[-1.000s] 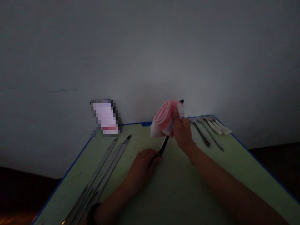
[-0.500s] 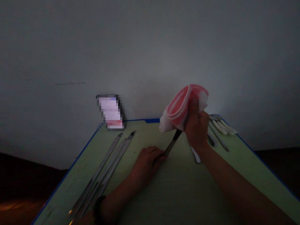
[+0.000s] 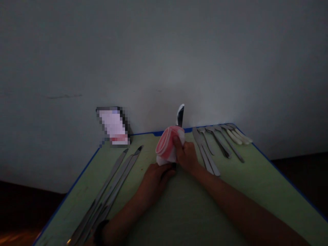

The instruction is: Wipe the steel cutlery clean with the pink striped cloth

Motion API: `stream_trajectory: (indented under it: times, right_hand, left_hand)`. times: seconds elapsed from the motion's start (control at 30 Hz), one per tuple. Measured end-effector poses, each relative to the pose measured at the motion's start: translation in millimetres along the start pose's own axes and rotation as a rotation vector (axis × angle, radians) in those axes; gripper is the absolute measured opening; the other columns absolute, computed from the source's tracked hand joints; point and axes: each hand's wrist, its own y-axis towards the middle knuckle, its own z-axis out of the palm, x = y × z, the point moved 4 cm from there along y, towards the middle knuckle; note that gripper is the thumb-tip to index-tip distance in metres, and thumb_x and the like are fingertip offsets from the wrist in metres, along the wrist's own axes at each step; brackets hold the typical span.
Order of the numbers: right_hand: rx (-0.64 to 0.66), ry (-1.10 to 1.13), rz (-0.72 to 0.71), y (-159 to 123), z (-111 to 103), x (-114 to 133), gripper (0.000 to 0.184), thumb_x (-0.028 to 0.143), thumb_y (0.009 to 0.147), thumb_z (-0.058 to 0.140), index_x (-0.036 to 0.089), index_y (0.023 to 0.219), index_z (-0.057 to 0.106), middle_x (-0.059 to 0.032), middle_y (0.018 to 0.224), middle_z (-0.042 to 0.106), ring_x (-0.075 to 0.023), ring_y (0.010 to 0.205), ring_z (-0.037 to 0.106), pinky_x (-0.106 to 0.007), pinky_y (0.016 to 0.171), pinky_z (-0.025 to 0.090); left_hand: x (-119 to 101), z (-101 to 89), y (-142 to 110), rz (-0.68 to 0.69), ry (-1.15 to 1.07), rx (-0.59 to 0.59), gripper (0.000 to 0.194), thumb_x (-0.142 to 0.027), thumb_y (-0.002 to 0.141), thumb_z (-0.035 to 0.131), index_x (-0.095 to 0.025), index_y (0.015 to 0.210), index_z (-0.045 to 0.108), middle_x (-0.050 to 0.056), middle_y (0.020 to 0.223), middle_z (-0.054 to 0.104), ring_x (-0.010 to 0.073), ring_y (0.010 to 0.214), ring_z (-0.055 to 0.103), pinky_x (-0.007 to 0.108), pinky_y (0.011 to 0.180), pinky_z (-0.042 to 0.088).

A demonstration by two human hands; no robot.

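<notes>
In the head view we count one pink-and-white cloth, one knife inside its folds, and three long knives side by side on our left. On our right lies a row of cutlery, including a few white-handled pieces; they overlap too much for us to count surely. One phone-like device, its screen blurred, leans at the far left corner.

A blue edging rims the green surface, whose far edge runs just before the wall. We have open room between the three knives and our left hand, and along the right side beyond our forearm.

Our left hand is curled around the knife's lower end, low over the surface. Our right hand is closed on the cloth, thumb on top, wrapping the knife mid-length; its tip sticks out above, tilted slightly right.
</notes>
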Motion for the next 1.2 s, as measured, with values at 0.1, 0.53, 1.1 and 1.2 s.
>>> stream_trajectory:
  times: [0.1,0.53,1.1,1.2]
  right_hand:
    - [0.027,0.02,0.001,-1,3,0,0.049,0.049,0.086,0.04,0.019,0.047,0.041,0.0025,0.041,0.039,-0.0081,0.04,0.037,-0.023,0.04,0.021]
    - [-0.37,0.416,0.177,37,-68,48,0.04,0.055,0.08,0.039,0.023,0.058,0.034,0.0048,0.052,0.034,-0.0096,0.048,0.032,-0.023,0.046,0.031]
    - [-0.223,0.295,0.19,11,-15,19,0.046,0.059,0.083,0.033,0.022,0.055,0.032,0.0056,0.047,0.03,-0.0089,0.045,0.029,-0.024,0.043,0.024]
    - [-0.111,0.288,0.2,1,0,10,0.046,0.056,0.084,0.033,0.021,0.055,0.034,0.0049,0.048,0.032,-0.0089,0.046,0.031,-0.024,0.043,0.023]
  left_hand:
    - [-1,1.1,-1,0.0,0.037,-0.022,0.023,-0.029,0.089,0.044,-0.02,0.097,0.064,0.006,0.094,0.066,0.0222,0.084,0.057,0.034,0.077,0.041]
    - [-17,10.3,-11,0.103,0.332,-0.029,0.025,-0.026,0.091,0.042,-0.019,0.111,0.054,0.006,0.098,0.062,0.0217,0.085,0.055,0.037,0.078,0.041]
    - [-11,7.7,-7,0.07,0.185,0.02,0.022,-0.035,0.087,0.051,-0.019,0.101,0.058,0.005,0.089,0.065,0.0221,0.082,0.057,0.036,0.075,0.042]
    - [-8,7.5,-7,0.054,0.205,0.018,0.02,-0.036,0.086,0.051,-0.017,0.092,0.058,0.006,0.086,0.064,0.0227,0.079,0.057,0.035,0.072,0.043]
